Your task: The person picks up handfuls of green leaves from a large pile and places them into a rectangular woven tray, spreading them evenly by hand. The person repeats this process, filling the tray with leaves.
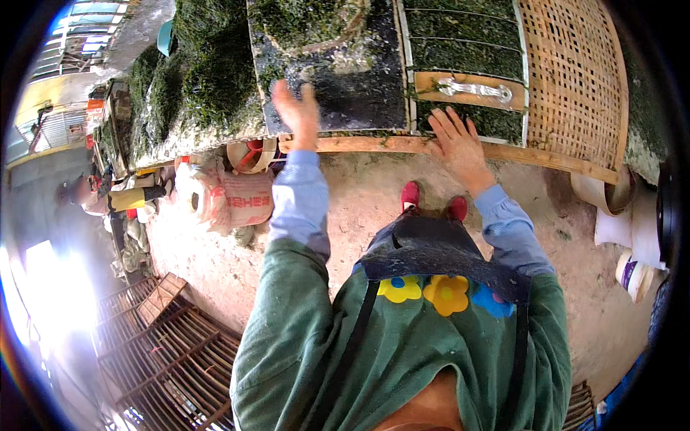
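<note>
My left hand (pixel 296 113) is raised over the near edge of a dark flat board (pixel 356 99), thumb apart from the fingers and nothing held. Shredded green plant matter (pixel 302 21) is heaped on the board's far part. My right hand (pixel 458 145) rests with spread fingers on the near end of a metal-barred frame (pixel 523 59), whose bays are filled with green leafy bits (pixel 458 56). Just beyond those fingertips, a wooden board with a clear plastic-looking handle (pixel 474 91) lies across the frame.
A woven bamboo mat (pixel 574 75) lies right of the frame. More green heaps (pixel 215 75) lie at left. Below are a white sack (pixel 245 199) and a bucket (pixel 250 156). Slatted racks (pixel 178 350) stand at lower left. Another person (pixel 97 196) is at far left.
</note>
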### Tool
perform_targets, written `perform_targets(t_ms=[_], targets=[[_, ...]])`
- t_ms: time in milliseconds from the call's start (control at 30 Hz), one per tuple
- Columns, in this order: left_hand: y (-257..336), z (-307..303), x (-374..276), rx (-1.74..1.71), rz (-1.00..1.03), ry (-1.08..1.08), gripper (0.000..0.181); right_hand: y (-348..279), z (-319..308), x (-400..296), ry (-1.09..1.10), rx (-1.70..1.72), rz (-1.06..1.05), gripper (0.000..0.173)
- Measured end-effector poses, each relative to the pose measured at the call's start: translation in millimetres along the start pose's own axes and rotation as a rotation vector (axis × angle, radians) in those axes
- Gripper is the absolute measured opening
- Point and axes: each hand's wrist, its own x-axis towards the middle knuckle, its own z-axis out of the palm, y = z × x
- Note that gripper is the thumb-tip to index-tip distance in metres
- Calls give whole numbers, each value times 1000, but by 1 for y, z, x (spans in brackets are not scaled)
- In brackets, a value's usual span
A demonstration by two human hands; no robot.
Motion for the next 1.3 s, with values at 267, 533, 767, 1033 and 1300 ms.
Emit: perform_targets(t_ms=[267, 533, 767, 1033, 1300], targets=[[-43, -12, 94, 278, -72, -50, 72, -11, -9, 7, -132, -20, 57, 50], [15, 42, 22, 302, 149, 14, 59, -8, -3, 6, -84, -14, 11, 56], [94, 94, -37, 138, 405, -36, 52, -8, -5, 5, -93, -25, 3, 55], [67, 69, -57, 216, 705, -125, 22, 5, -5, -3, -72, 69, -55, 54], [35, 44, -85, 155, 567, -75, 18, 48, -19, -10, 422, 240, 141, 11]])
